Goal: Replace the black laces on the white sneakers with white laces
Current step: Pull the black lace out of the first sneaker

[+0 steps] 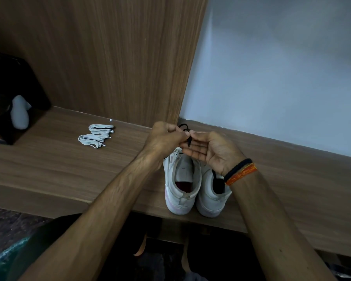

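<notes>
Two bundles of white laces point(97, 135) lying side by side on the wooden table point(49, 169), left of the hands and well apart from them, each folded into a loose hank. Farther left, at the frame edge, a black object point(12, 82) with something pale and rounded point(19, 112) against it, too dim to identify. Behind, a wood-grain panel point(109, 57) rising from the table.

Near the middle, left hand point(164, 138) raised above the sneakers, fingers point(180, 134) pinched together on the black lace point(187, 136). A loop of that lace showing just behind the knuckles, a short end hanging down between the two hands.

Below the hands, a pair of white sneakers point(182, 183) standing upright on the table at its near edge, heels toward the camera, touching or nearly touching each other. Left shoe's eyelets partly hidden by the hand; right shoe showing a dark interior.

Right hand point(213, 151) palm up, fingers stretched flat and close together toward the left hand, thumb closed on the same lace. Black and orange thread bands point(240, 171) around that wrist. At far right, a pale wall point(282, 78).
</notes>
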